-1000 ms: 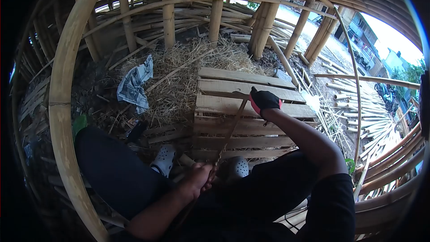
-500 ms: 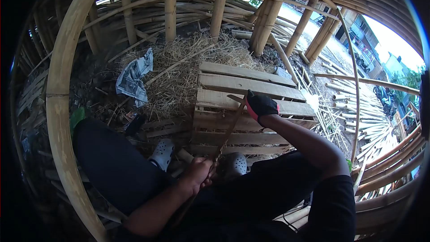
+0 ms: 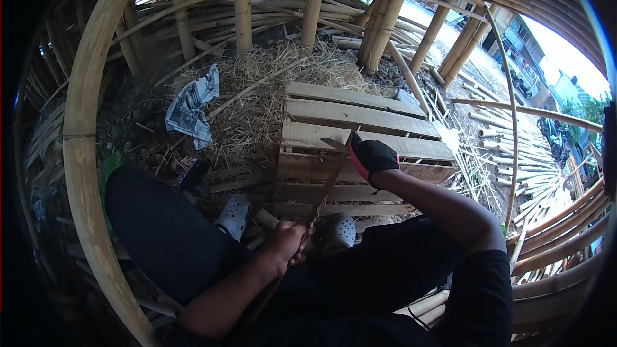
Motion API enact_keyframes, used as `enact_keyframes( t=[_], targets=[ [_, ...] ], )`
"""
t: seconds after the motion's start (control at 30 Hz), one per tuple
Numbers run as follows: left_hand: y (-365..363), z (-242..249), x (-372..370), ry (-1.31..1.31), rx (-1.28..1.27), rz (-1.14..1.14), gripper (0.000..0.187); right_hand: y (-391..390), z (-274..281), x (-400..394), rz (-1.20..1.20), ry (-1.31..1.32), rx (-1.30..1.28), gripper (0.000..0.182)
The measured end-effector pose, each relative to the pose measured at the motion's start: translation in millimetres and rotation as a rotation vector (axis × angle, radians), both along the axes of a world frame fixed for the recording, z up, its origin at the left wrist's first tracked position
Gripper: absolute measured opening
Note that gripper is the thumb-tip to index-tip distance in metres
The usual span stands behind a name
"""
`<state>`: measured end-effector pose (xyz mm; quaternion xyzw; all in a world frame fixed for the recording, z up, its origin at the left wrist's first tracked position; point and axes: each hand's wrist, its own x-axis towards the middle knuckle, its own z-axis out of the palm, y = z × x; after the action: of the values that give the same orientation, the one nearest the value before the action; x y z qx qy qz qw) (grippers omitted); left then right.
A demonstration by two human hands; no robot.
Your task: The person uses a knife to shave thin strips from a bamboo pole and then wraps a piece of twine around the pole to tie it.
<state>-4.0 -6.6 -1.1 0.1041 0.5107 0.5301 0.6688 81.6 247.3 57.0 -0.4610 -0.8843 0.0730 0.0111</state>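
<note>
My left hand (image 3: 287,244), bare, is wrapped round the lower part of a thin bamboo strip (image 3: 330,184) in front of my body. The strip slants up and away to my right hand (image 3: 375,156), which wears a black and red glove. That hand is closed on a knife, its blade (image 3: 333,144) sticking out to the left across the strip's far end. The knife's handle is hidden inside the glove. Beneath the right hand stands a crate of wooden slats (image 3: 360,114).
Straw (image 3: 257,99) covers the ground beyond, with a crumpled newspaper sheet (image 3: 193,108) on it. A thick bent bamboo pole (image 3: 80,154) rises close on my left. Bamboo posts (image 3: 385,19) stand behind the crate. Many cut bamboo poles (image 3: 514,160) lie at the right.
My right hand and the knife have shifted very slightly, with the blade tip a little further left. My left hand keeps its hold on the strip. The view has moved a little.
</note>
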Motion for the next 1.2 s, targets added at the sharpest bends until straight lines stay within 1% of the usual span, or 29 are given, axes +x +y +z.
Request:
enact_keyframes(
  t=[0.07,0.17,0.23,0.4,0.47,0.53,0.63,0.67,0.73,0.83,0.97,1.03,1.13,1.2],
  targets=[
    [0,-1,0,0.015,0.01,-0.014,0.018,-7,-1,2,0.028,0.009,0.005,0.069],
    [0,4,2,0.007,-0.017,0.011,0.018,-30,5,3,0.004,-0.045,-0.075,0.069],
    [0,3,3,0.008,-0.025,0.01,0.018,-37,3,6,0.116,-0.053,-0.015,0.068],
    [-1,1,2,0.016,-0.011,-0.002,0.018,-38,-1,7,0.117,-0.043,-0.044,0.066],
    [-2,-1,1,-0.012,-0.012,0.006,0.024,-42,2,7,0.12,-0.036,-0.047,0.066],
    [-3,0,2,-0.014,-0.017,0.006,0.023,-51,15,6,0.049,-0.066,-0.116,0.062],
    [-4,0,2,-0.02,-0.018,0.008,0.023,-57,20,7,0.103,-0.097,-0.108,0.058],
    [-5,0,2,-0.023,-0.016,0.009,0.023,-56,14,9,0.103,-0.098,-0.11,0.058],
    [-6,2,2,-0.019,-0.016,-0.005,0.02,-54,3,12,0.193,-0.015,-0.042,0.061],
    [-8,1,2,-0.01,-0.013,-0.016,0.019,-54,2,13,0.167,-0.01,-0.071,0.059],
    [-10,4,3,-0.002,-0.011,-0.017,0.021,-57,1,15,0.189,-0.003,-0.06,0.059],
    [-10,6,3,-0.01,-0.033,-0.019,0.02,-62,14,15,0.199,-0.106,-0.113,0.049],
    [-10,6,3,-0.03,-0.052,-0.014,0.021,-78,23,17,0.206,-0.105,-0.126,0.049],
    [-9,5,5,-0.042,-0.051,-0.006,0.021,-76,16,15,0.201,-0.111,-0.154,0.047]
  ],
)
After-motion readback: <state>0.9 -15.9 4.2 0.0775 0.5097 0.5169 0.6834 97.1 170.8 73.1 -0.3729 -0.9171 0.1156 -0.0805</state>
